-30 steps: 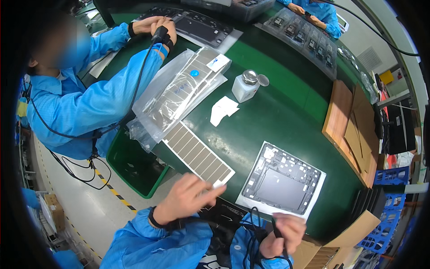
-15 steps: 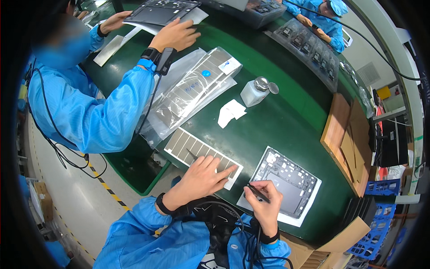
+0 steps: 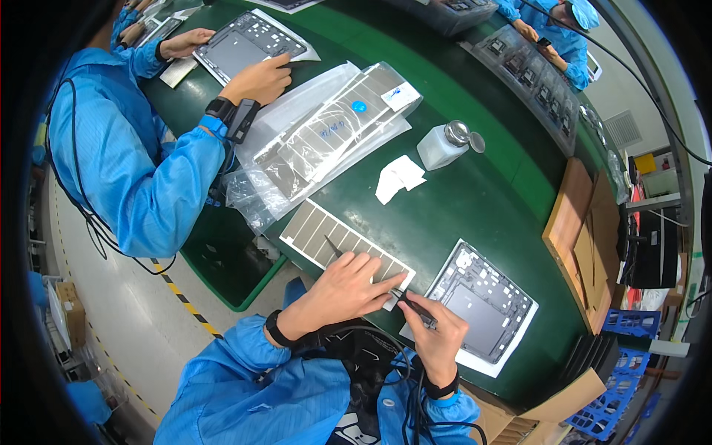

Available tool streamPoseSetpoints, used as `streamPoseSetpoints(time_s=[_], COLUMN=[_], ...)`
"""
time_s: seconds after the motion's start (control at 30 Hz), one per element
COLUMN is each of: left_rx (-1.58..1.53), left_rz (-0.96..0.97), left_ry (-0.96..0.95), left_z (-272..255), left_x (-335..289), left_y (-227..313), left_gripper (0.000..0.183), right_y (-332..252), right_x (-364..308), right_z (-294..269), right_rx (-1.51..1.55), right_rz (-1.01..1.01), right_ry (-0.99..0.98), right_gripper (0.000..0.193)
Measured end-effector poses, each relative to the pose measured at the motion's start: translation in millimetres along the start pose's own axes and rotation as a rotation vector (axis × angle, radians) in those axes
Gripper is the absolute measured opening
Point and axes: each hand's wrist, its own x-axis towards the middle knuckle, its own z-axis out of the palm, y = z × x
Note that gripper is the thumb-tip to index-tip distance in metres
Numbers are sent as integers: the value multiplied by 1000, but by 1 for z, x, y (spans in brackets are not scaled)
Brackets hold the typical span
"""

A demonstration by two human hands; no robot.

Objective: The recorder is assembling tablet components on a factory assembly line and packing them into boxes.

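Both my hands are over the near edge of the green table. A white-edged sheet of grey adhesive strips (image 3: pixel 317 222) lies under my left hand (image 3: pixel 343 285), whose index finger reaches to the sheet's right end. From between its fingers juts a thin dark pointed tool (image 3: pixel 331 245); the rest is hidden. My right hand (image 3: pixel 439 330) pinches black tweezers (image 3: pixel 417 305), their tips at the sheet's right end beside my left index finger. Just right of them, a dark tablet back cover (image 3: pixel 475 308) lies inside-up on white paper (image 3: pixel 504 356).
Beyond the sheet are white wipes (image 3: pixel 399 178), a pump bottle (image 3: pixel 443 146) and bagged strip sheets (image 3: pixel 326 133). A co-worker (image 3: pixel 133 156) at left handles another cover (image 3: pixel 248 44). Wooden boards (image 3: pixel 567 230) stand at right; a green bin (image 3: pixel 230 278) is below the table's left edge.
My right hand has brought the tweezers left and up to the sheet's right end. My left hand stays on the sheet. The co-worker has lowered the other cover toward the table. The view has shifted slightly.
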Motion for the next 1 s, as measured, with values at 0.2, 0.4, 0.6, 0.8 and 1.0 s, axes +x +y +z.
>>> streamPoseSetpoints(time_s=[0.2, 0.4, 0.6, 0.8, 1.0], left_rx=[-12, -28, -44, -67, -30], left_rz=[-3, 10, -12, 9, 18], left_ry=[-4, -1, -29, -35, -59], left_z=[0, 1, -2, -2, -38], left_x=[0, -3, 0, 4, 23], left_y=[0, -2, 0, 1, 22], left_gripper=[64, 59, 56, 56, 47], right_y=[1, 7, 13, 4, 73], right_x=[0, 2, 0, -8, -46], right_z=[2, 6, 2, -34, -179], right_rx=[-41, 37, 171, 134, -75], right_rz=[-12, 71, 182, 142, 186], right_ry=[-6, 45, 78, 144, 598], right_gripper=[20, 16, 14, 14, 14])
